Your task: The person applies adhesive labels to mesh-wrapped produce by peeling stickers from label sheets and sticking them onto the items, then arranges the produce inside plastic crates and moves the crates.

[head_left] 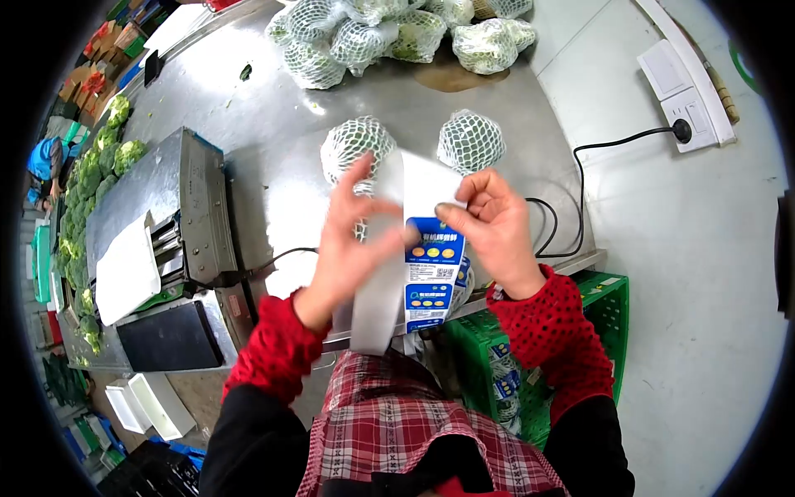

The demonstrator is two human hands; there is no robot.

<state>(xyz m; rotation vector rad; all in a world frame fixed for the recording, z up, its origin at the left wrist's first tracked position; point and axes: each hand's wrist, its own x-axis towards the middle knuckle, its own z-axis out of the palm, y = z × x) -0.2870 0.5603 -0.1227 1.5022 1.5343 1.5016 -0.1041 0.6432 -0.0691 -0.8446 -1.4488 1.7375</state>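
My right hand (499,232) pinches the upper end of a strip of blue and white printed labels (431,273) on white backing. Slightly blurred, my left hand (352,240) has thumb and fingers apart, with its fingertips close to the strip's left edge; whether they touch it is unclear. A wide band of pale backing (377,306) hangs beside the labels. Just beyond my left hand lies a vegetable in white foam netting (356,145), partly hidden by that hand. Another netted vegetable (471,141) lies beyond my right hand.
Several netted vegetables (360,41) are piled at the metal table's far end. A machine (166,224) stands left, with broccoli (87,199) past it. Below right is a green crate (609,311) holding labelled packs. A black cable (577,190) runs to the wall socket (687,116).
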